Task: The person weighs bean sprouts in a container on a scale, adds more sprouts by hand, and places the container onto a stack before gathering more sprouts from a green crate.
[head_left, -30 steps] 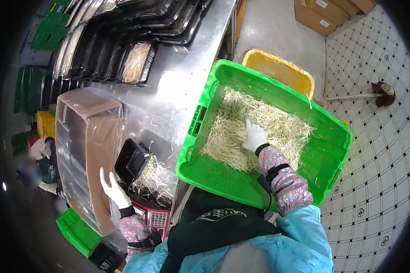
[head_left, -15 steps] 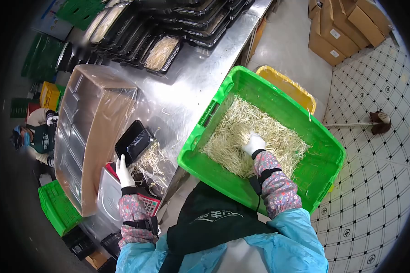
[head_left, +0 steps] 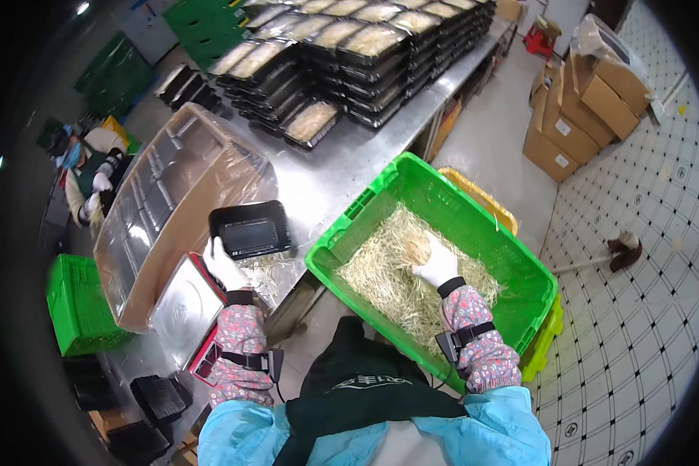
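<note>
My left hand (head_left: 224, 266), in a white glove, grips the near left edge of a black plastic tray (head_left: 251, 241). The tray has nothing in it and is held above loose bean sprouts (head_left: 266, 278) on the metal table. Over the green crate (head_left: 537, 289), my gloved right hand (head_left: 438, 262) is closed round a clump of bean sprouts (head_left: 414, 250). Below that hand, a thick layer of pale sprouts (head_left: 377, 268) covers much of the crate's bottom. A scale with a steel plate (head_left: 185, 304) and red body is left of my left forearm.
Stacked sprout-filled trays (head_left: 373, 39) stand at the table's far end. A plastic-covered carton (head_left: 182, 210) of black trays sits left. A co-worker (head_left: 93, 167) is beyond it. Cardboard boxes (head_left: 575, 116) and a yellow crate (head_left: 481, 198) are on the right.
My left hand has swung the black tray from a steep tilt to a flatter pose with its inside facing up. My right hand has come up from the sprouts with a clump. The view has shifted.
</note>
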